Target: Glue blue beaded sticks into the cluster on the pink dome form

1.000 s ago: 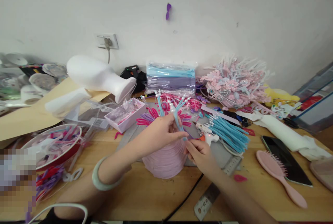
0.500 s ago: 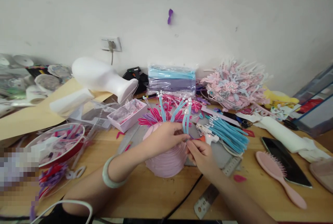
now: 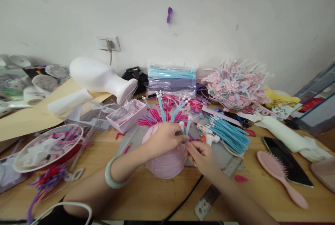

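Observation:
Between my hands are blue pipe-cleaner stems (image 3: 187,126) tipped with white beads. My left hand (image 3: 164,137), a jade-coloured bangle on its wrist, is closed around them from the left. The fingertips of my right hand (image 3: 199,153) pinch their lower ends just below. Under both hands stands a pink, ridged dome-shaped base (image 3: 166,165), its top partly hidden. Pink and purple loops (image 3: 151,117) fan out behind it, and other beaded blue stems (image 3: 162,109) rise among them.
A glue gun (image 3: 208,134) and a bundle of beaded blue stems (image 3: 230,134) lie right of my hands. A metal ruler (image 3: 209,200), a pink hairbrush (image 3: 277,171) and a phone (image 3: 288,162) lie nearer. Left are a pink box (image 3: 128,120) and a bowl (image 3: 78,148) of scraps.
The beaded tips of the held stems have dropped lower and spread apart. Both hands remain in nearly the same place, and the view has shifted slightly.

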Demonstrator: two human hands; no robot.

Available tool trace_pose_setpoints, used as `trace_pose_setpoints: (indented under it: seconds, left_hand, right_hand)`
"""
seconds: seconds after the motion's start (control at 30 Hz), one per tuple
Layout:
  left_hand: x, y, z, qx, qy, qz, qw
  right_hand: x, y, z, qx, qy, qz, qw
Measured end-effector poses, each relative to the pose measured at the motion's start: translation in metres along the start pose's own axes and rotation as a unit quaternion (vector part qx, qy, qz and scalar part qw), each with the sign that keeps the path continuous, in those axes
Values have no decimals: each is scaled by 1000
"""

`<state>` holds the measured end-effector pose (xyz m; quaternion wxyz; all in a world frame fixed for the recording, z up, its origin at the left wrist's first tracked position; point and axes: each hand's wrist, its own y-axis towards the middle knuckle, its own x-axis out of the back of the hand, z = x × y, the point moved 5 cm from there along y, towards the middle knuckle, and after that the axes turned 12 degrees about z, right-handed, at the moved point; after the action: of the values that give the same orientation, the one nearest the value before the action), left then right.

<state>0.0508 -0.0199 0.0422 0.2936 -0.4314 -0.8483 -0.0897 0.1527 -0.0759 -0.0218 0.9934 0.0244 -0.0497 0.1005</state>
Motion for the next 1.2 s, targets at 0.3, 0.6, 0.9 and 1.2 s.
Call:
trace_pose_setpoints:
  seconds: [0.3,0.6,0.9,1.2]
  left_hand:
    - [1,2,4,-4,16,-20,1000]
    - [4,3,8,-28,95,12,995]
    - [-2,2,5,-12,-58,60,996]
    - [39,-3,6,-35,33,-104,993]
  right_hand:
    - [3,-3,8,-5,-23,9,1000]
    - [-3,-5,16,64,-128,38,989]
    - [3,-4,20,81,-109,42,990]
    - [0,12,20,57,-146,47,986]
